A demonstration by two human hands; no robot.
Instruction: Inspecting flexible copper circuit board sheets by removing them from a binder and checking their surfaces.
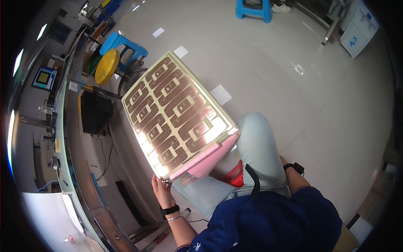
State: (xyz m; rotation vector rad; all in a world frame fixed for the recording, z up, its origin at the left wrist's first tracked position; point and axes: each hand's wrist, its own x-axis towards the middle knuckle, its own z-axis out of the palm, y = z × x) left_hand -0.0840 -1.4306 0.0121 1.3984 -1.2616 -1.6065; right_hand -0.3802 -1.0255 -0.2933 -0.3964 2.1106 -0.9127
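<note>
A large pale panel point(181, 131) with rows of coppery, shiny looped patterns lies tilted in front of my knees, like a circuit-board sheet. Under its near edge shows a pink slab-like side point(210, 158); whether this is a stack or a box, I cannot tell. My left hand point(162, 191) grips the panel's near left corner, fingers closed around it. The panel's near right corner is by my right knee. My right hand point(283, 161) is down beside my right thigh, away from the panel, and its fingers are hidden behind the leg.
Something red point(236, 174) shows between my thighs. A workbench point(77, 168) runs along the left, with a black box point(95, 112) beneath and a monitor point(44, 78) beyond. Past the panel stand a yellow round stool point(107, 66) and a blue stool point(121, 45); another blue stool point(254, 10) is farther off.
</note>
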